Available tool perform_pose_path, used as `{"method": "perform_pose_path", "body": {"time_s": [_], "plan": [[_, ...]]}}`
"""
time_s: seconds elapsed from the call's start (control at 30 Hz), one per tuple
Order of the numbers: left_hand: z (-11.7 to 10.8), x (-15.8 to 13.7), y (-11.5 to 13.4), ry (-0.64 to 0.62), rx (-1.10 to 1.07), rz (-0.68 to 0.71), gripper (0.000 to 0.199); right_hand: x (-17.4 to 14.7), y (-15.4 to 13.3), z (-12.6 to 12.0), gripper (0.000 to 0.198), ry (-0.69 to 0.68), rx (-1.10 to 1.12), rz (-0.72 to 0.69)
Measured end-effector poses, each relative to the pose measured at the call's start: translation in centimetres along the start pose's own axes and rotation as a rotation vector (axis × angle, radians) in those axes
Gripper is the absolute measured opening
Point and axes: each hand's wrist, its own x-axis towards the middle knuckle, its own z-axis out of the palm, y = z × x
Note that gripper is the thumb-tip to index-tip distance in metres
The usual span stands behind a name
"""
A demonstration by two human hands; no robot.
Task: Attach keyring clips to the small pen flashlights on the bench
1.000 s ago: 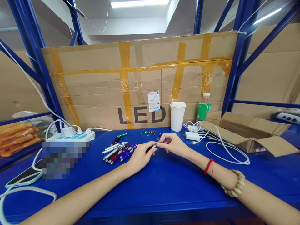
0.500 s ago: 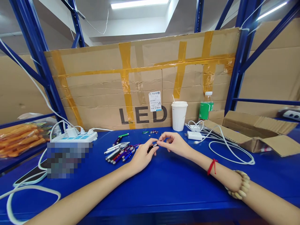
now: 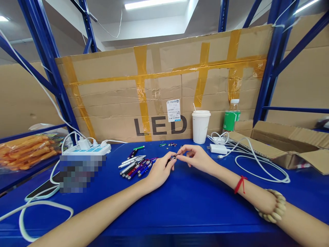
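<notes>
Both my hands meet over the blue table [image 3: 180, 202], right of a pile of pens [image 3: 135, 167]. Between the thumb and fingers of my left hand [image 3: 159, 171] is a short dark pen part [image 3: 169, 160] with a shiny end, mostly covered by the fingers. My right hand [image 3: 196, 158] pinches at that shiny end; whatever its fingertips hold is too small to make out. The pile mixes silver, red, purple and blue barrels. A green pen piece [image 3: 139, 148] lies at its back. Tiny coloured parts [image 3: 172, 144] are scattered beyond my hands.
A white paper cup [image 3: 201, 127] with a straw and a green-labelled bottle [image 3: 231, 116] stand at the back. White cables with a charger [image 3: 218, 148] and an open cardboard box [image 3: 285, 144] lie right. On the left are a power strip [image 3: 102, 149] and a phone [image 3: 41, 188].
The view has shifted slightly, so the scene sits a little further right. My right fingertips have closed in on the end of the dark pen part in my left hand.
</notes>
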Motion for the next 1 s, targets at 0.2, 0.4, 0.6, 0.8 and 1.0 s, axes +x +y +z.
{"method": "perform_pose_path", "body": {"time_s": [0.2,0.4,0.6,0.8,1.0], "plan": [[-0.07,-0.02,0.32,-0.007,-0.041,-0.024,0.026,-0.06,-0.18,-0.02,0.032,0.000,0.026,-0.016],[-0.09,0.01,0.47,0.001,-0.044,-0.012,0.033,-0.08,-0.50,-0.07,0.032,0.019,0.032,-0.022],[-0.08,0.05,0.45,0.002,-0.030,0.006,0.034,0.02,-0.06,-0.36,0.036,0.033,0.075,-0.046],[-0.16,0.01,0.65,0.016,-0.014,0.002,0.032,0.05,0.14,-0.39,0.036,0.041,0.098,-0.042],[-0.07,0.02,0.69,0.025,-0.015,-0.004,0.028,-0.04,-0.12,-0.38,0.035,0.028,0.097,-0.003]]}}
